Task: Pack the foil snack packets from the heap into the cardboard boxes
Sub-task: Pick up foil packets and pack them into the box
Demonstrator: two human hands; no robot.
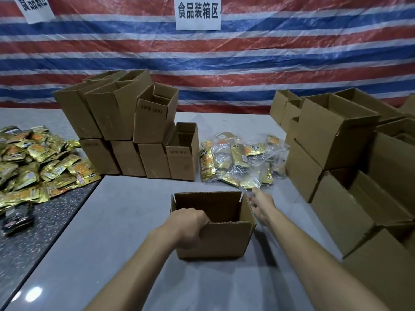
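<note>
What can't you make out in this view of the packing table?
Head view:
- left hand: fingers hidden inside the front box, behind its wall.
- right hand: motion-blurred beside the plastic bag; grip unclear.
- heap of packets: cut off by the left edge.

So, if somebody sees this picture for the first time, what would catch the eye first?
First the open cardboard box in the middle of the grey table, its near rim held by the left grip, while the right grip stretches toward a clear bag of gold packets just beyond it. Then the glittering heap of foil packets at the far left, and the striped tarp across the back.
</note>
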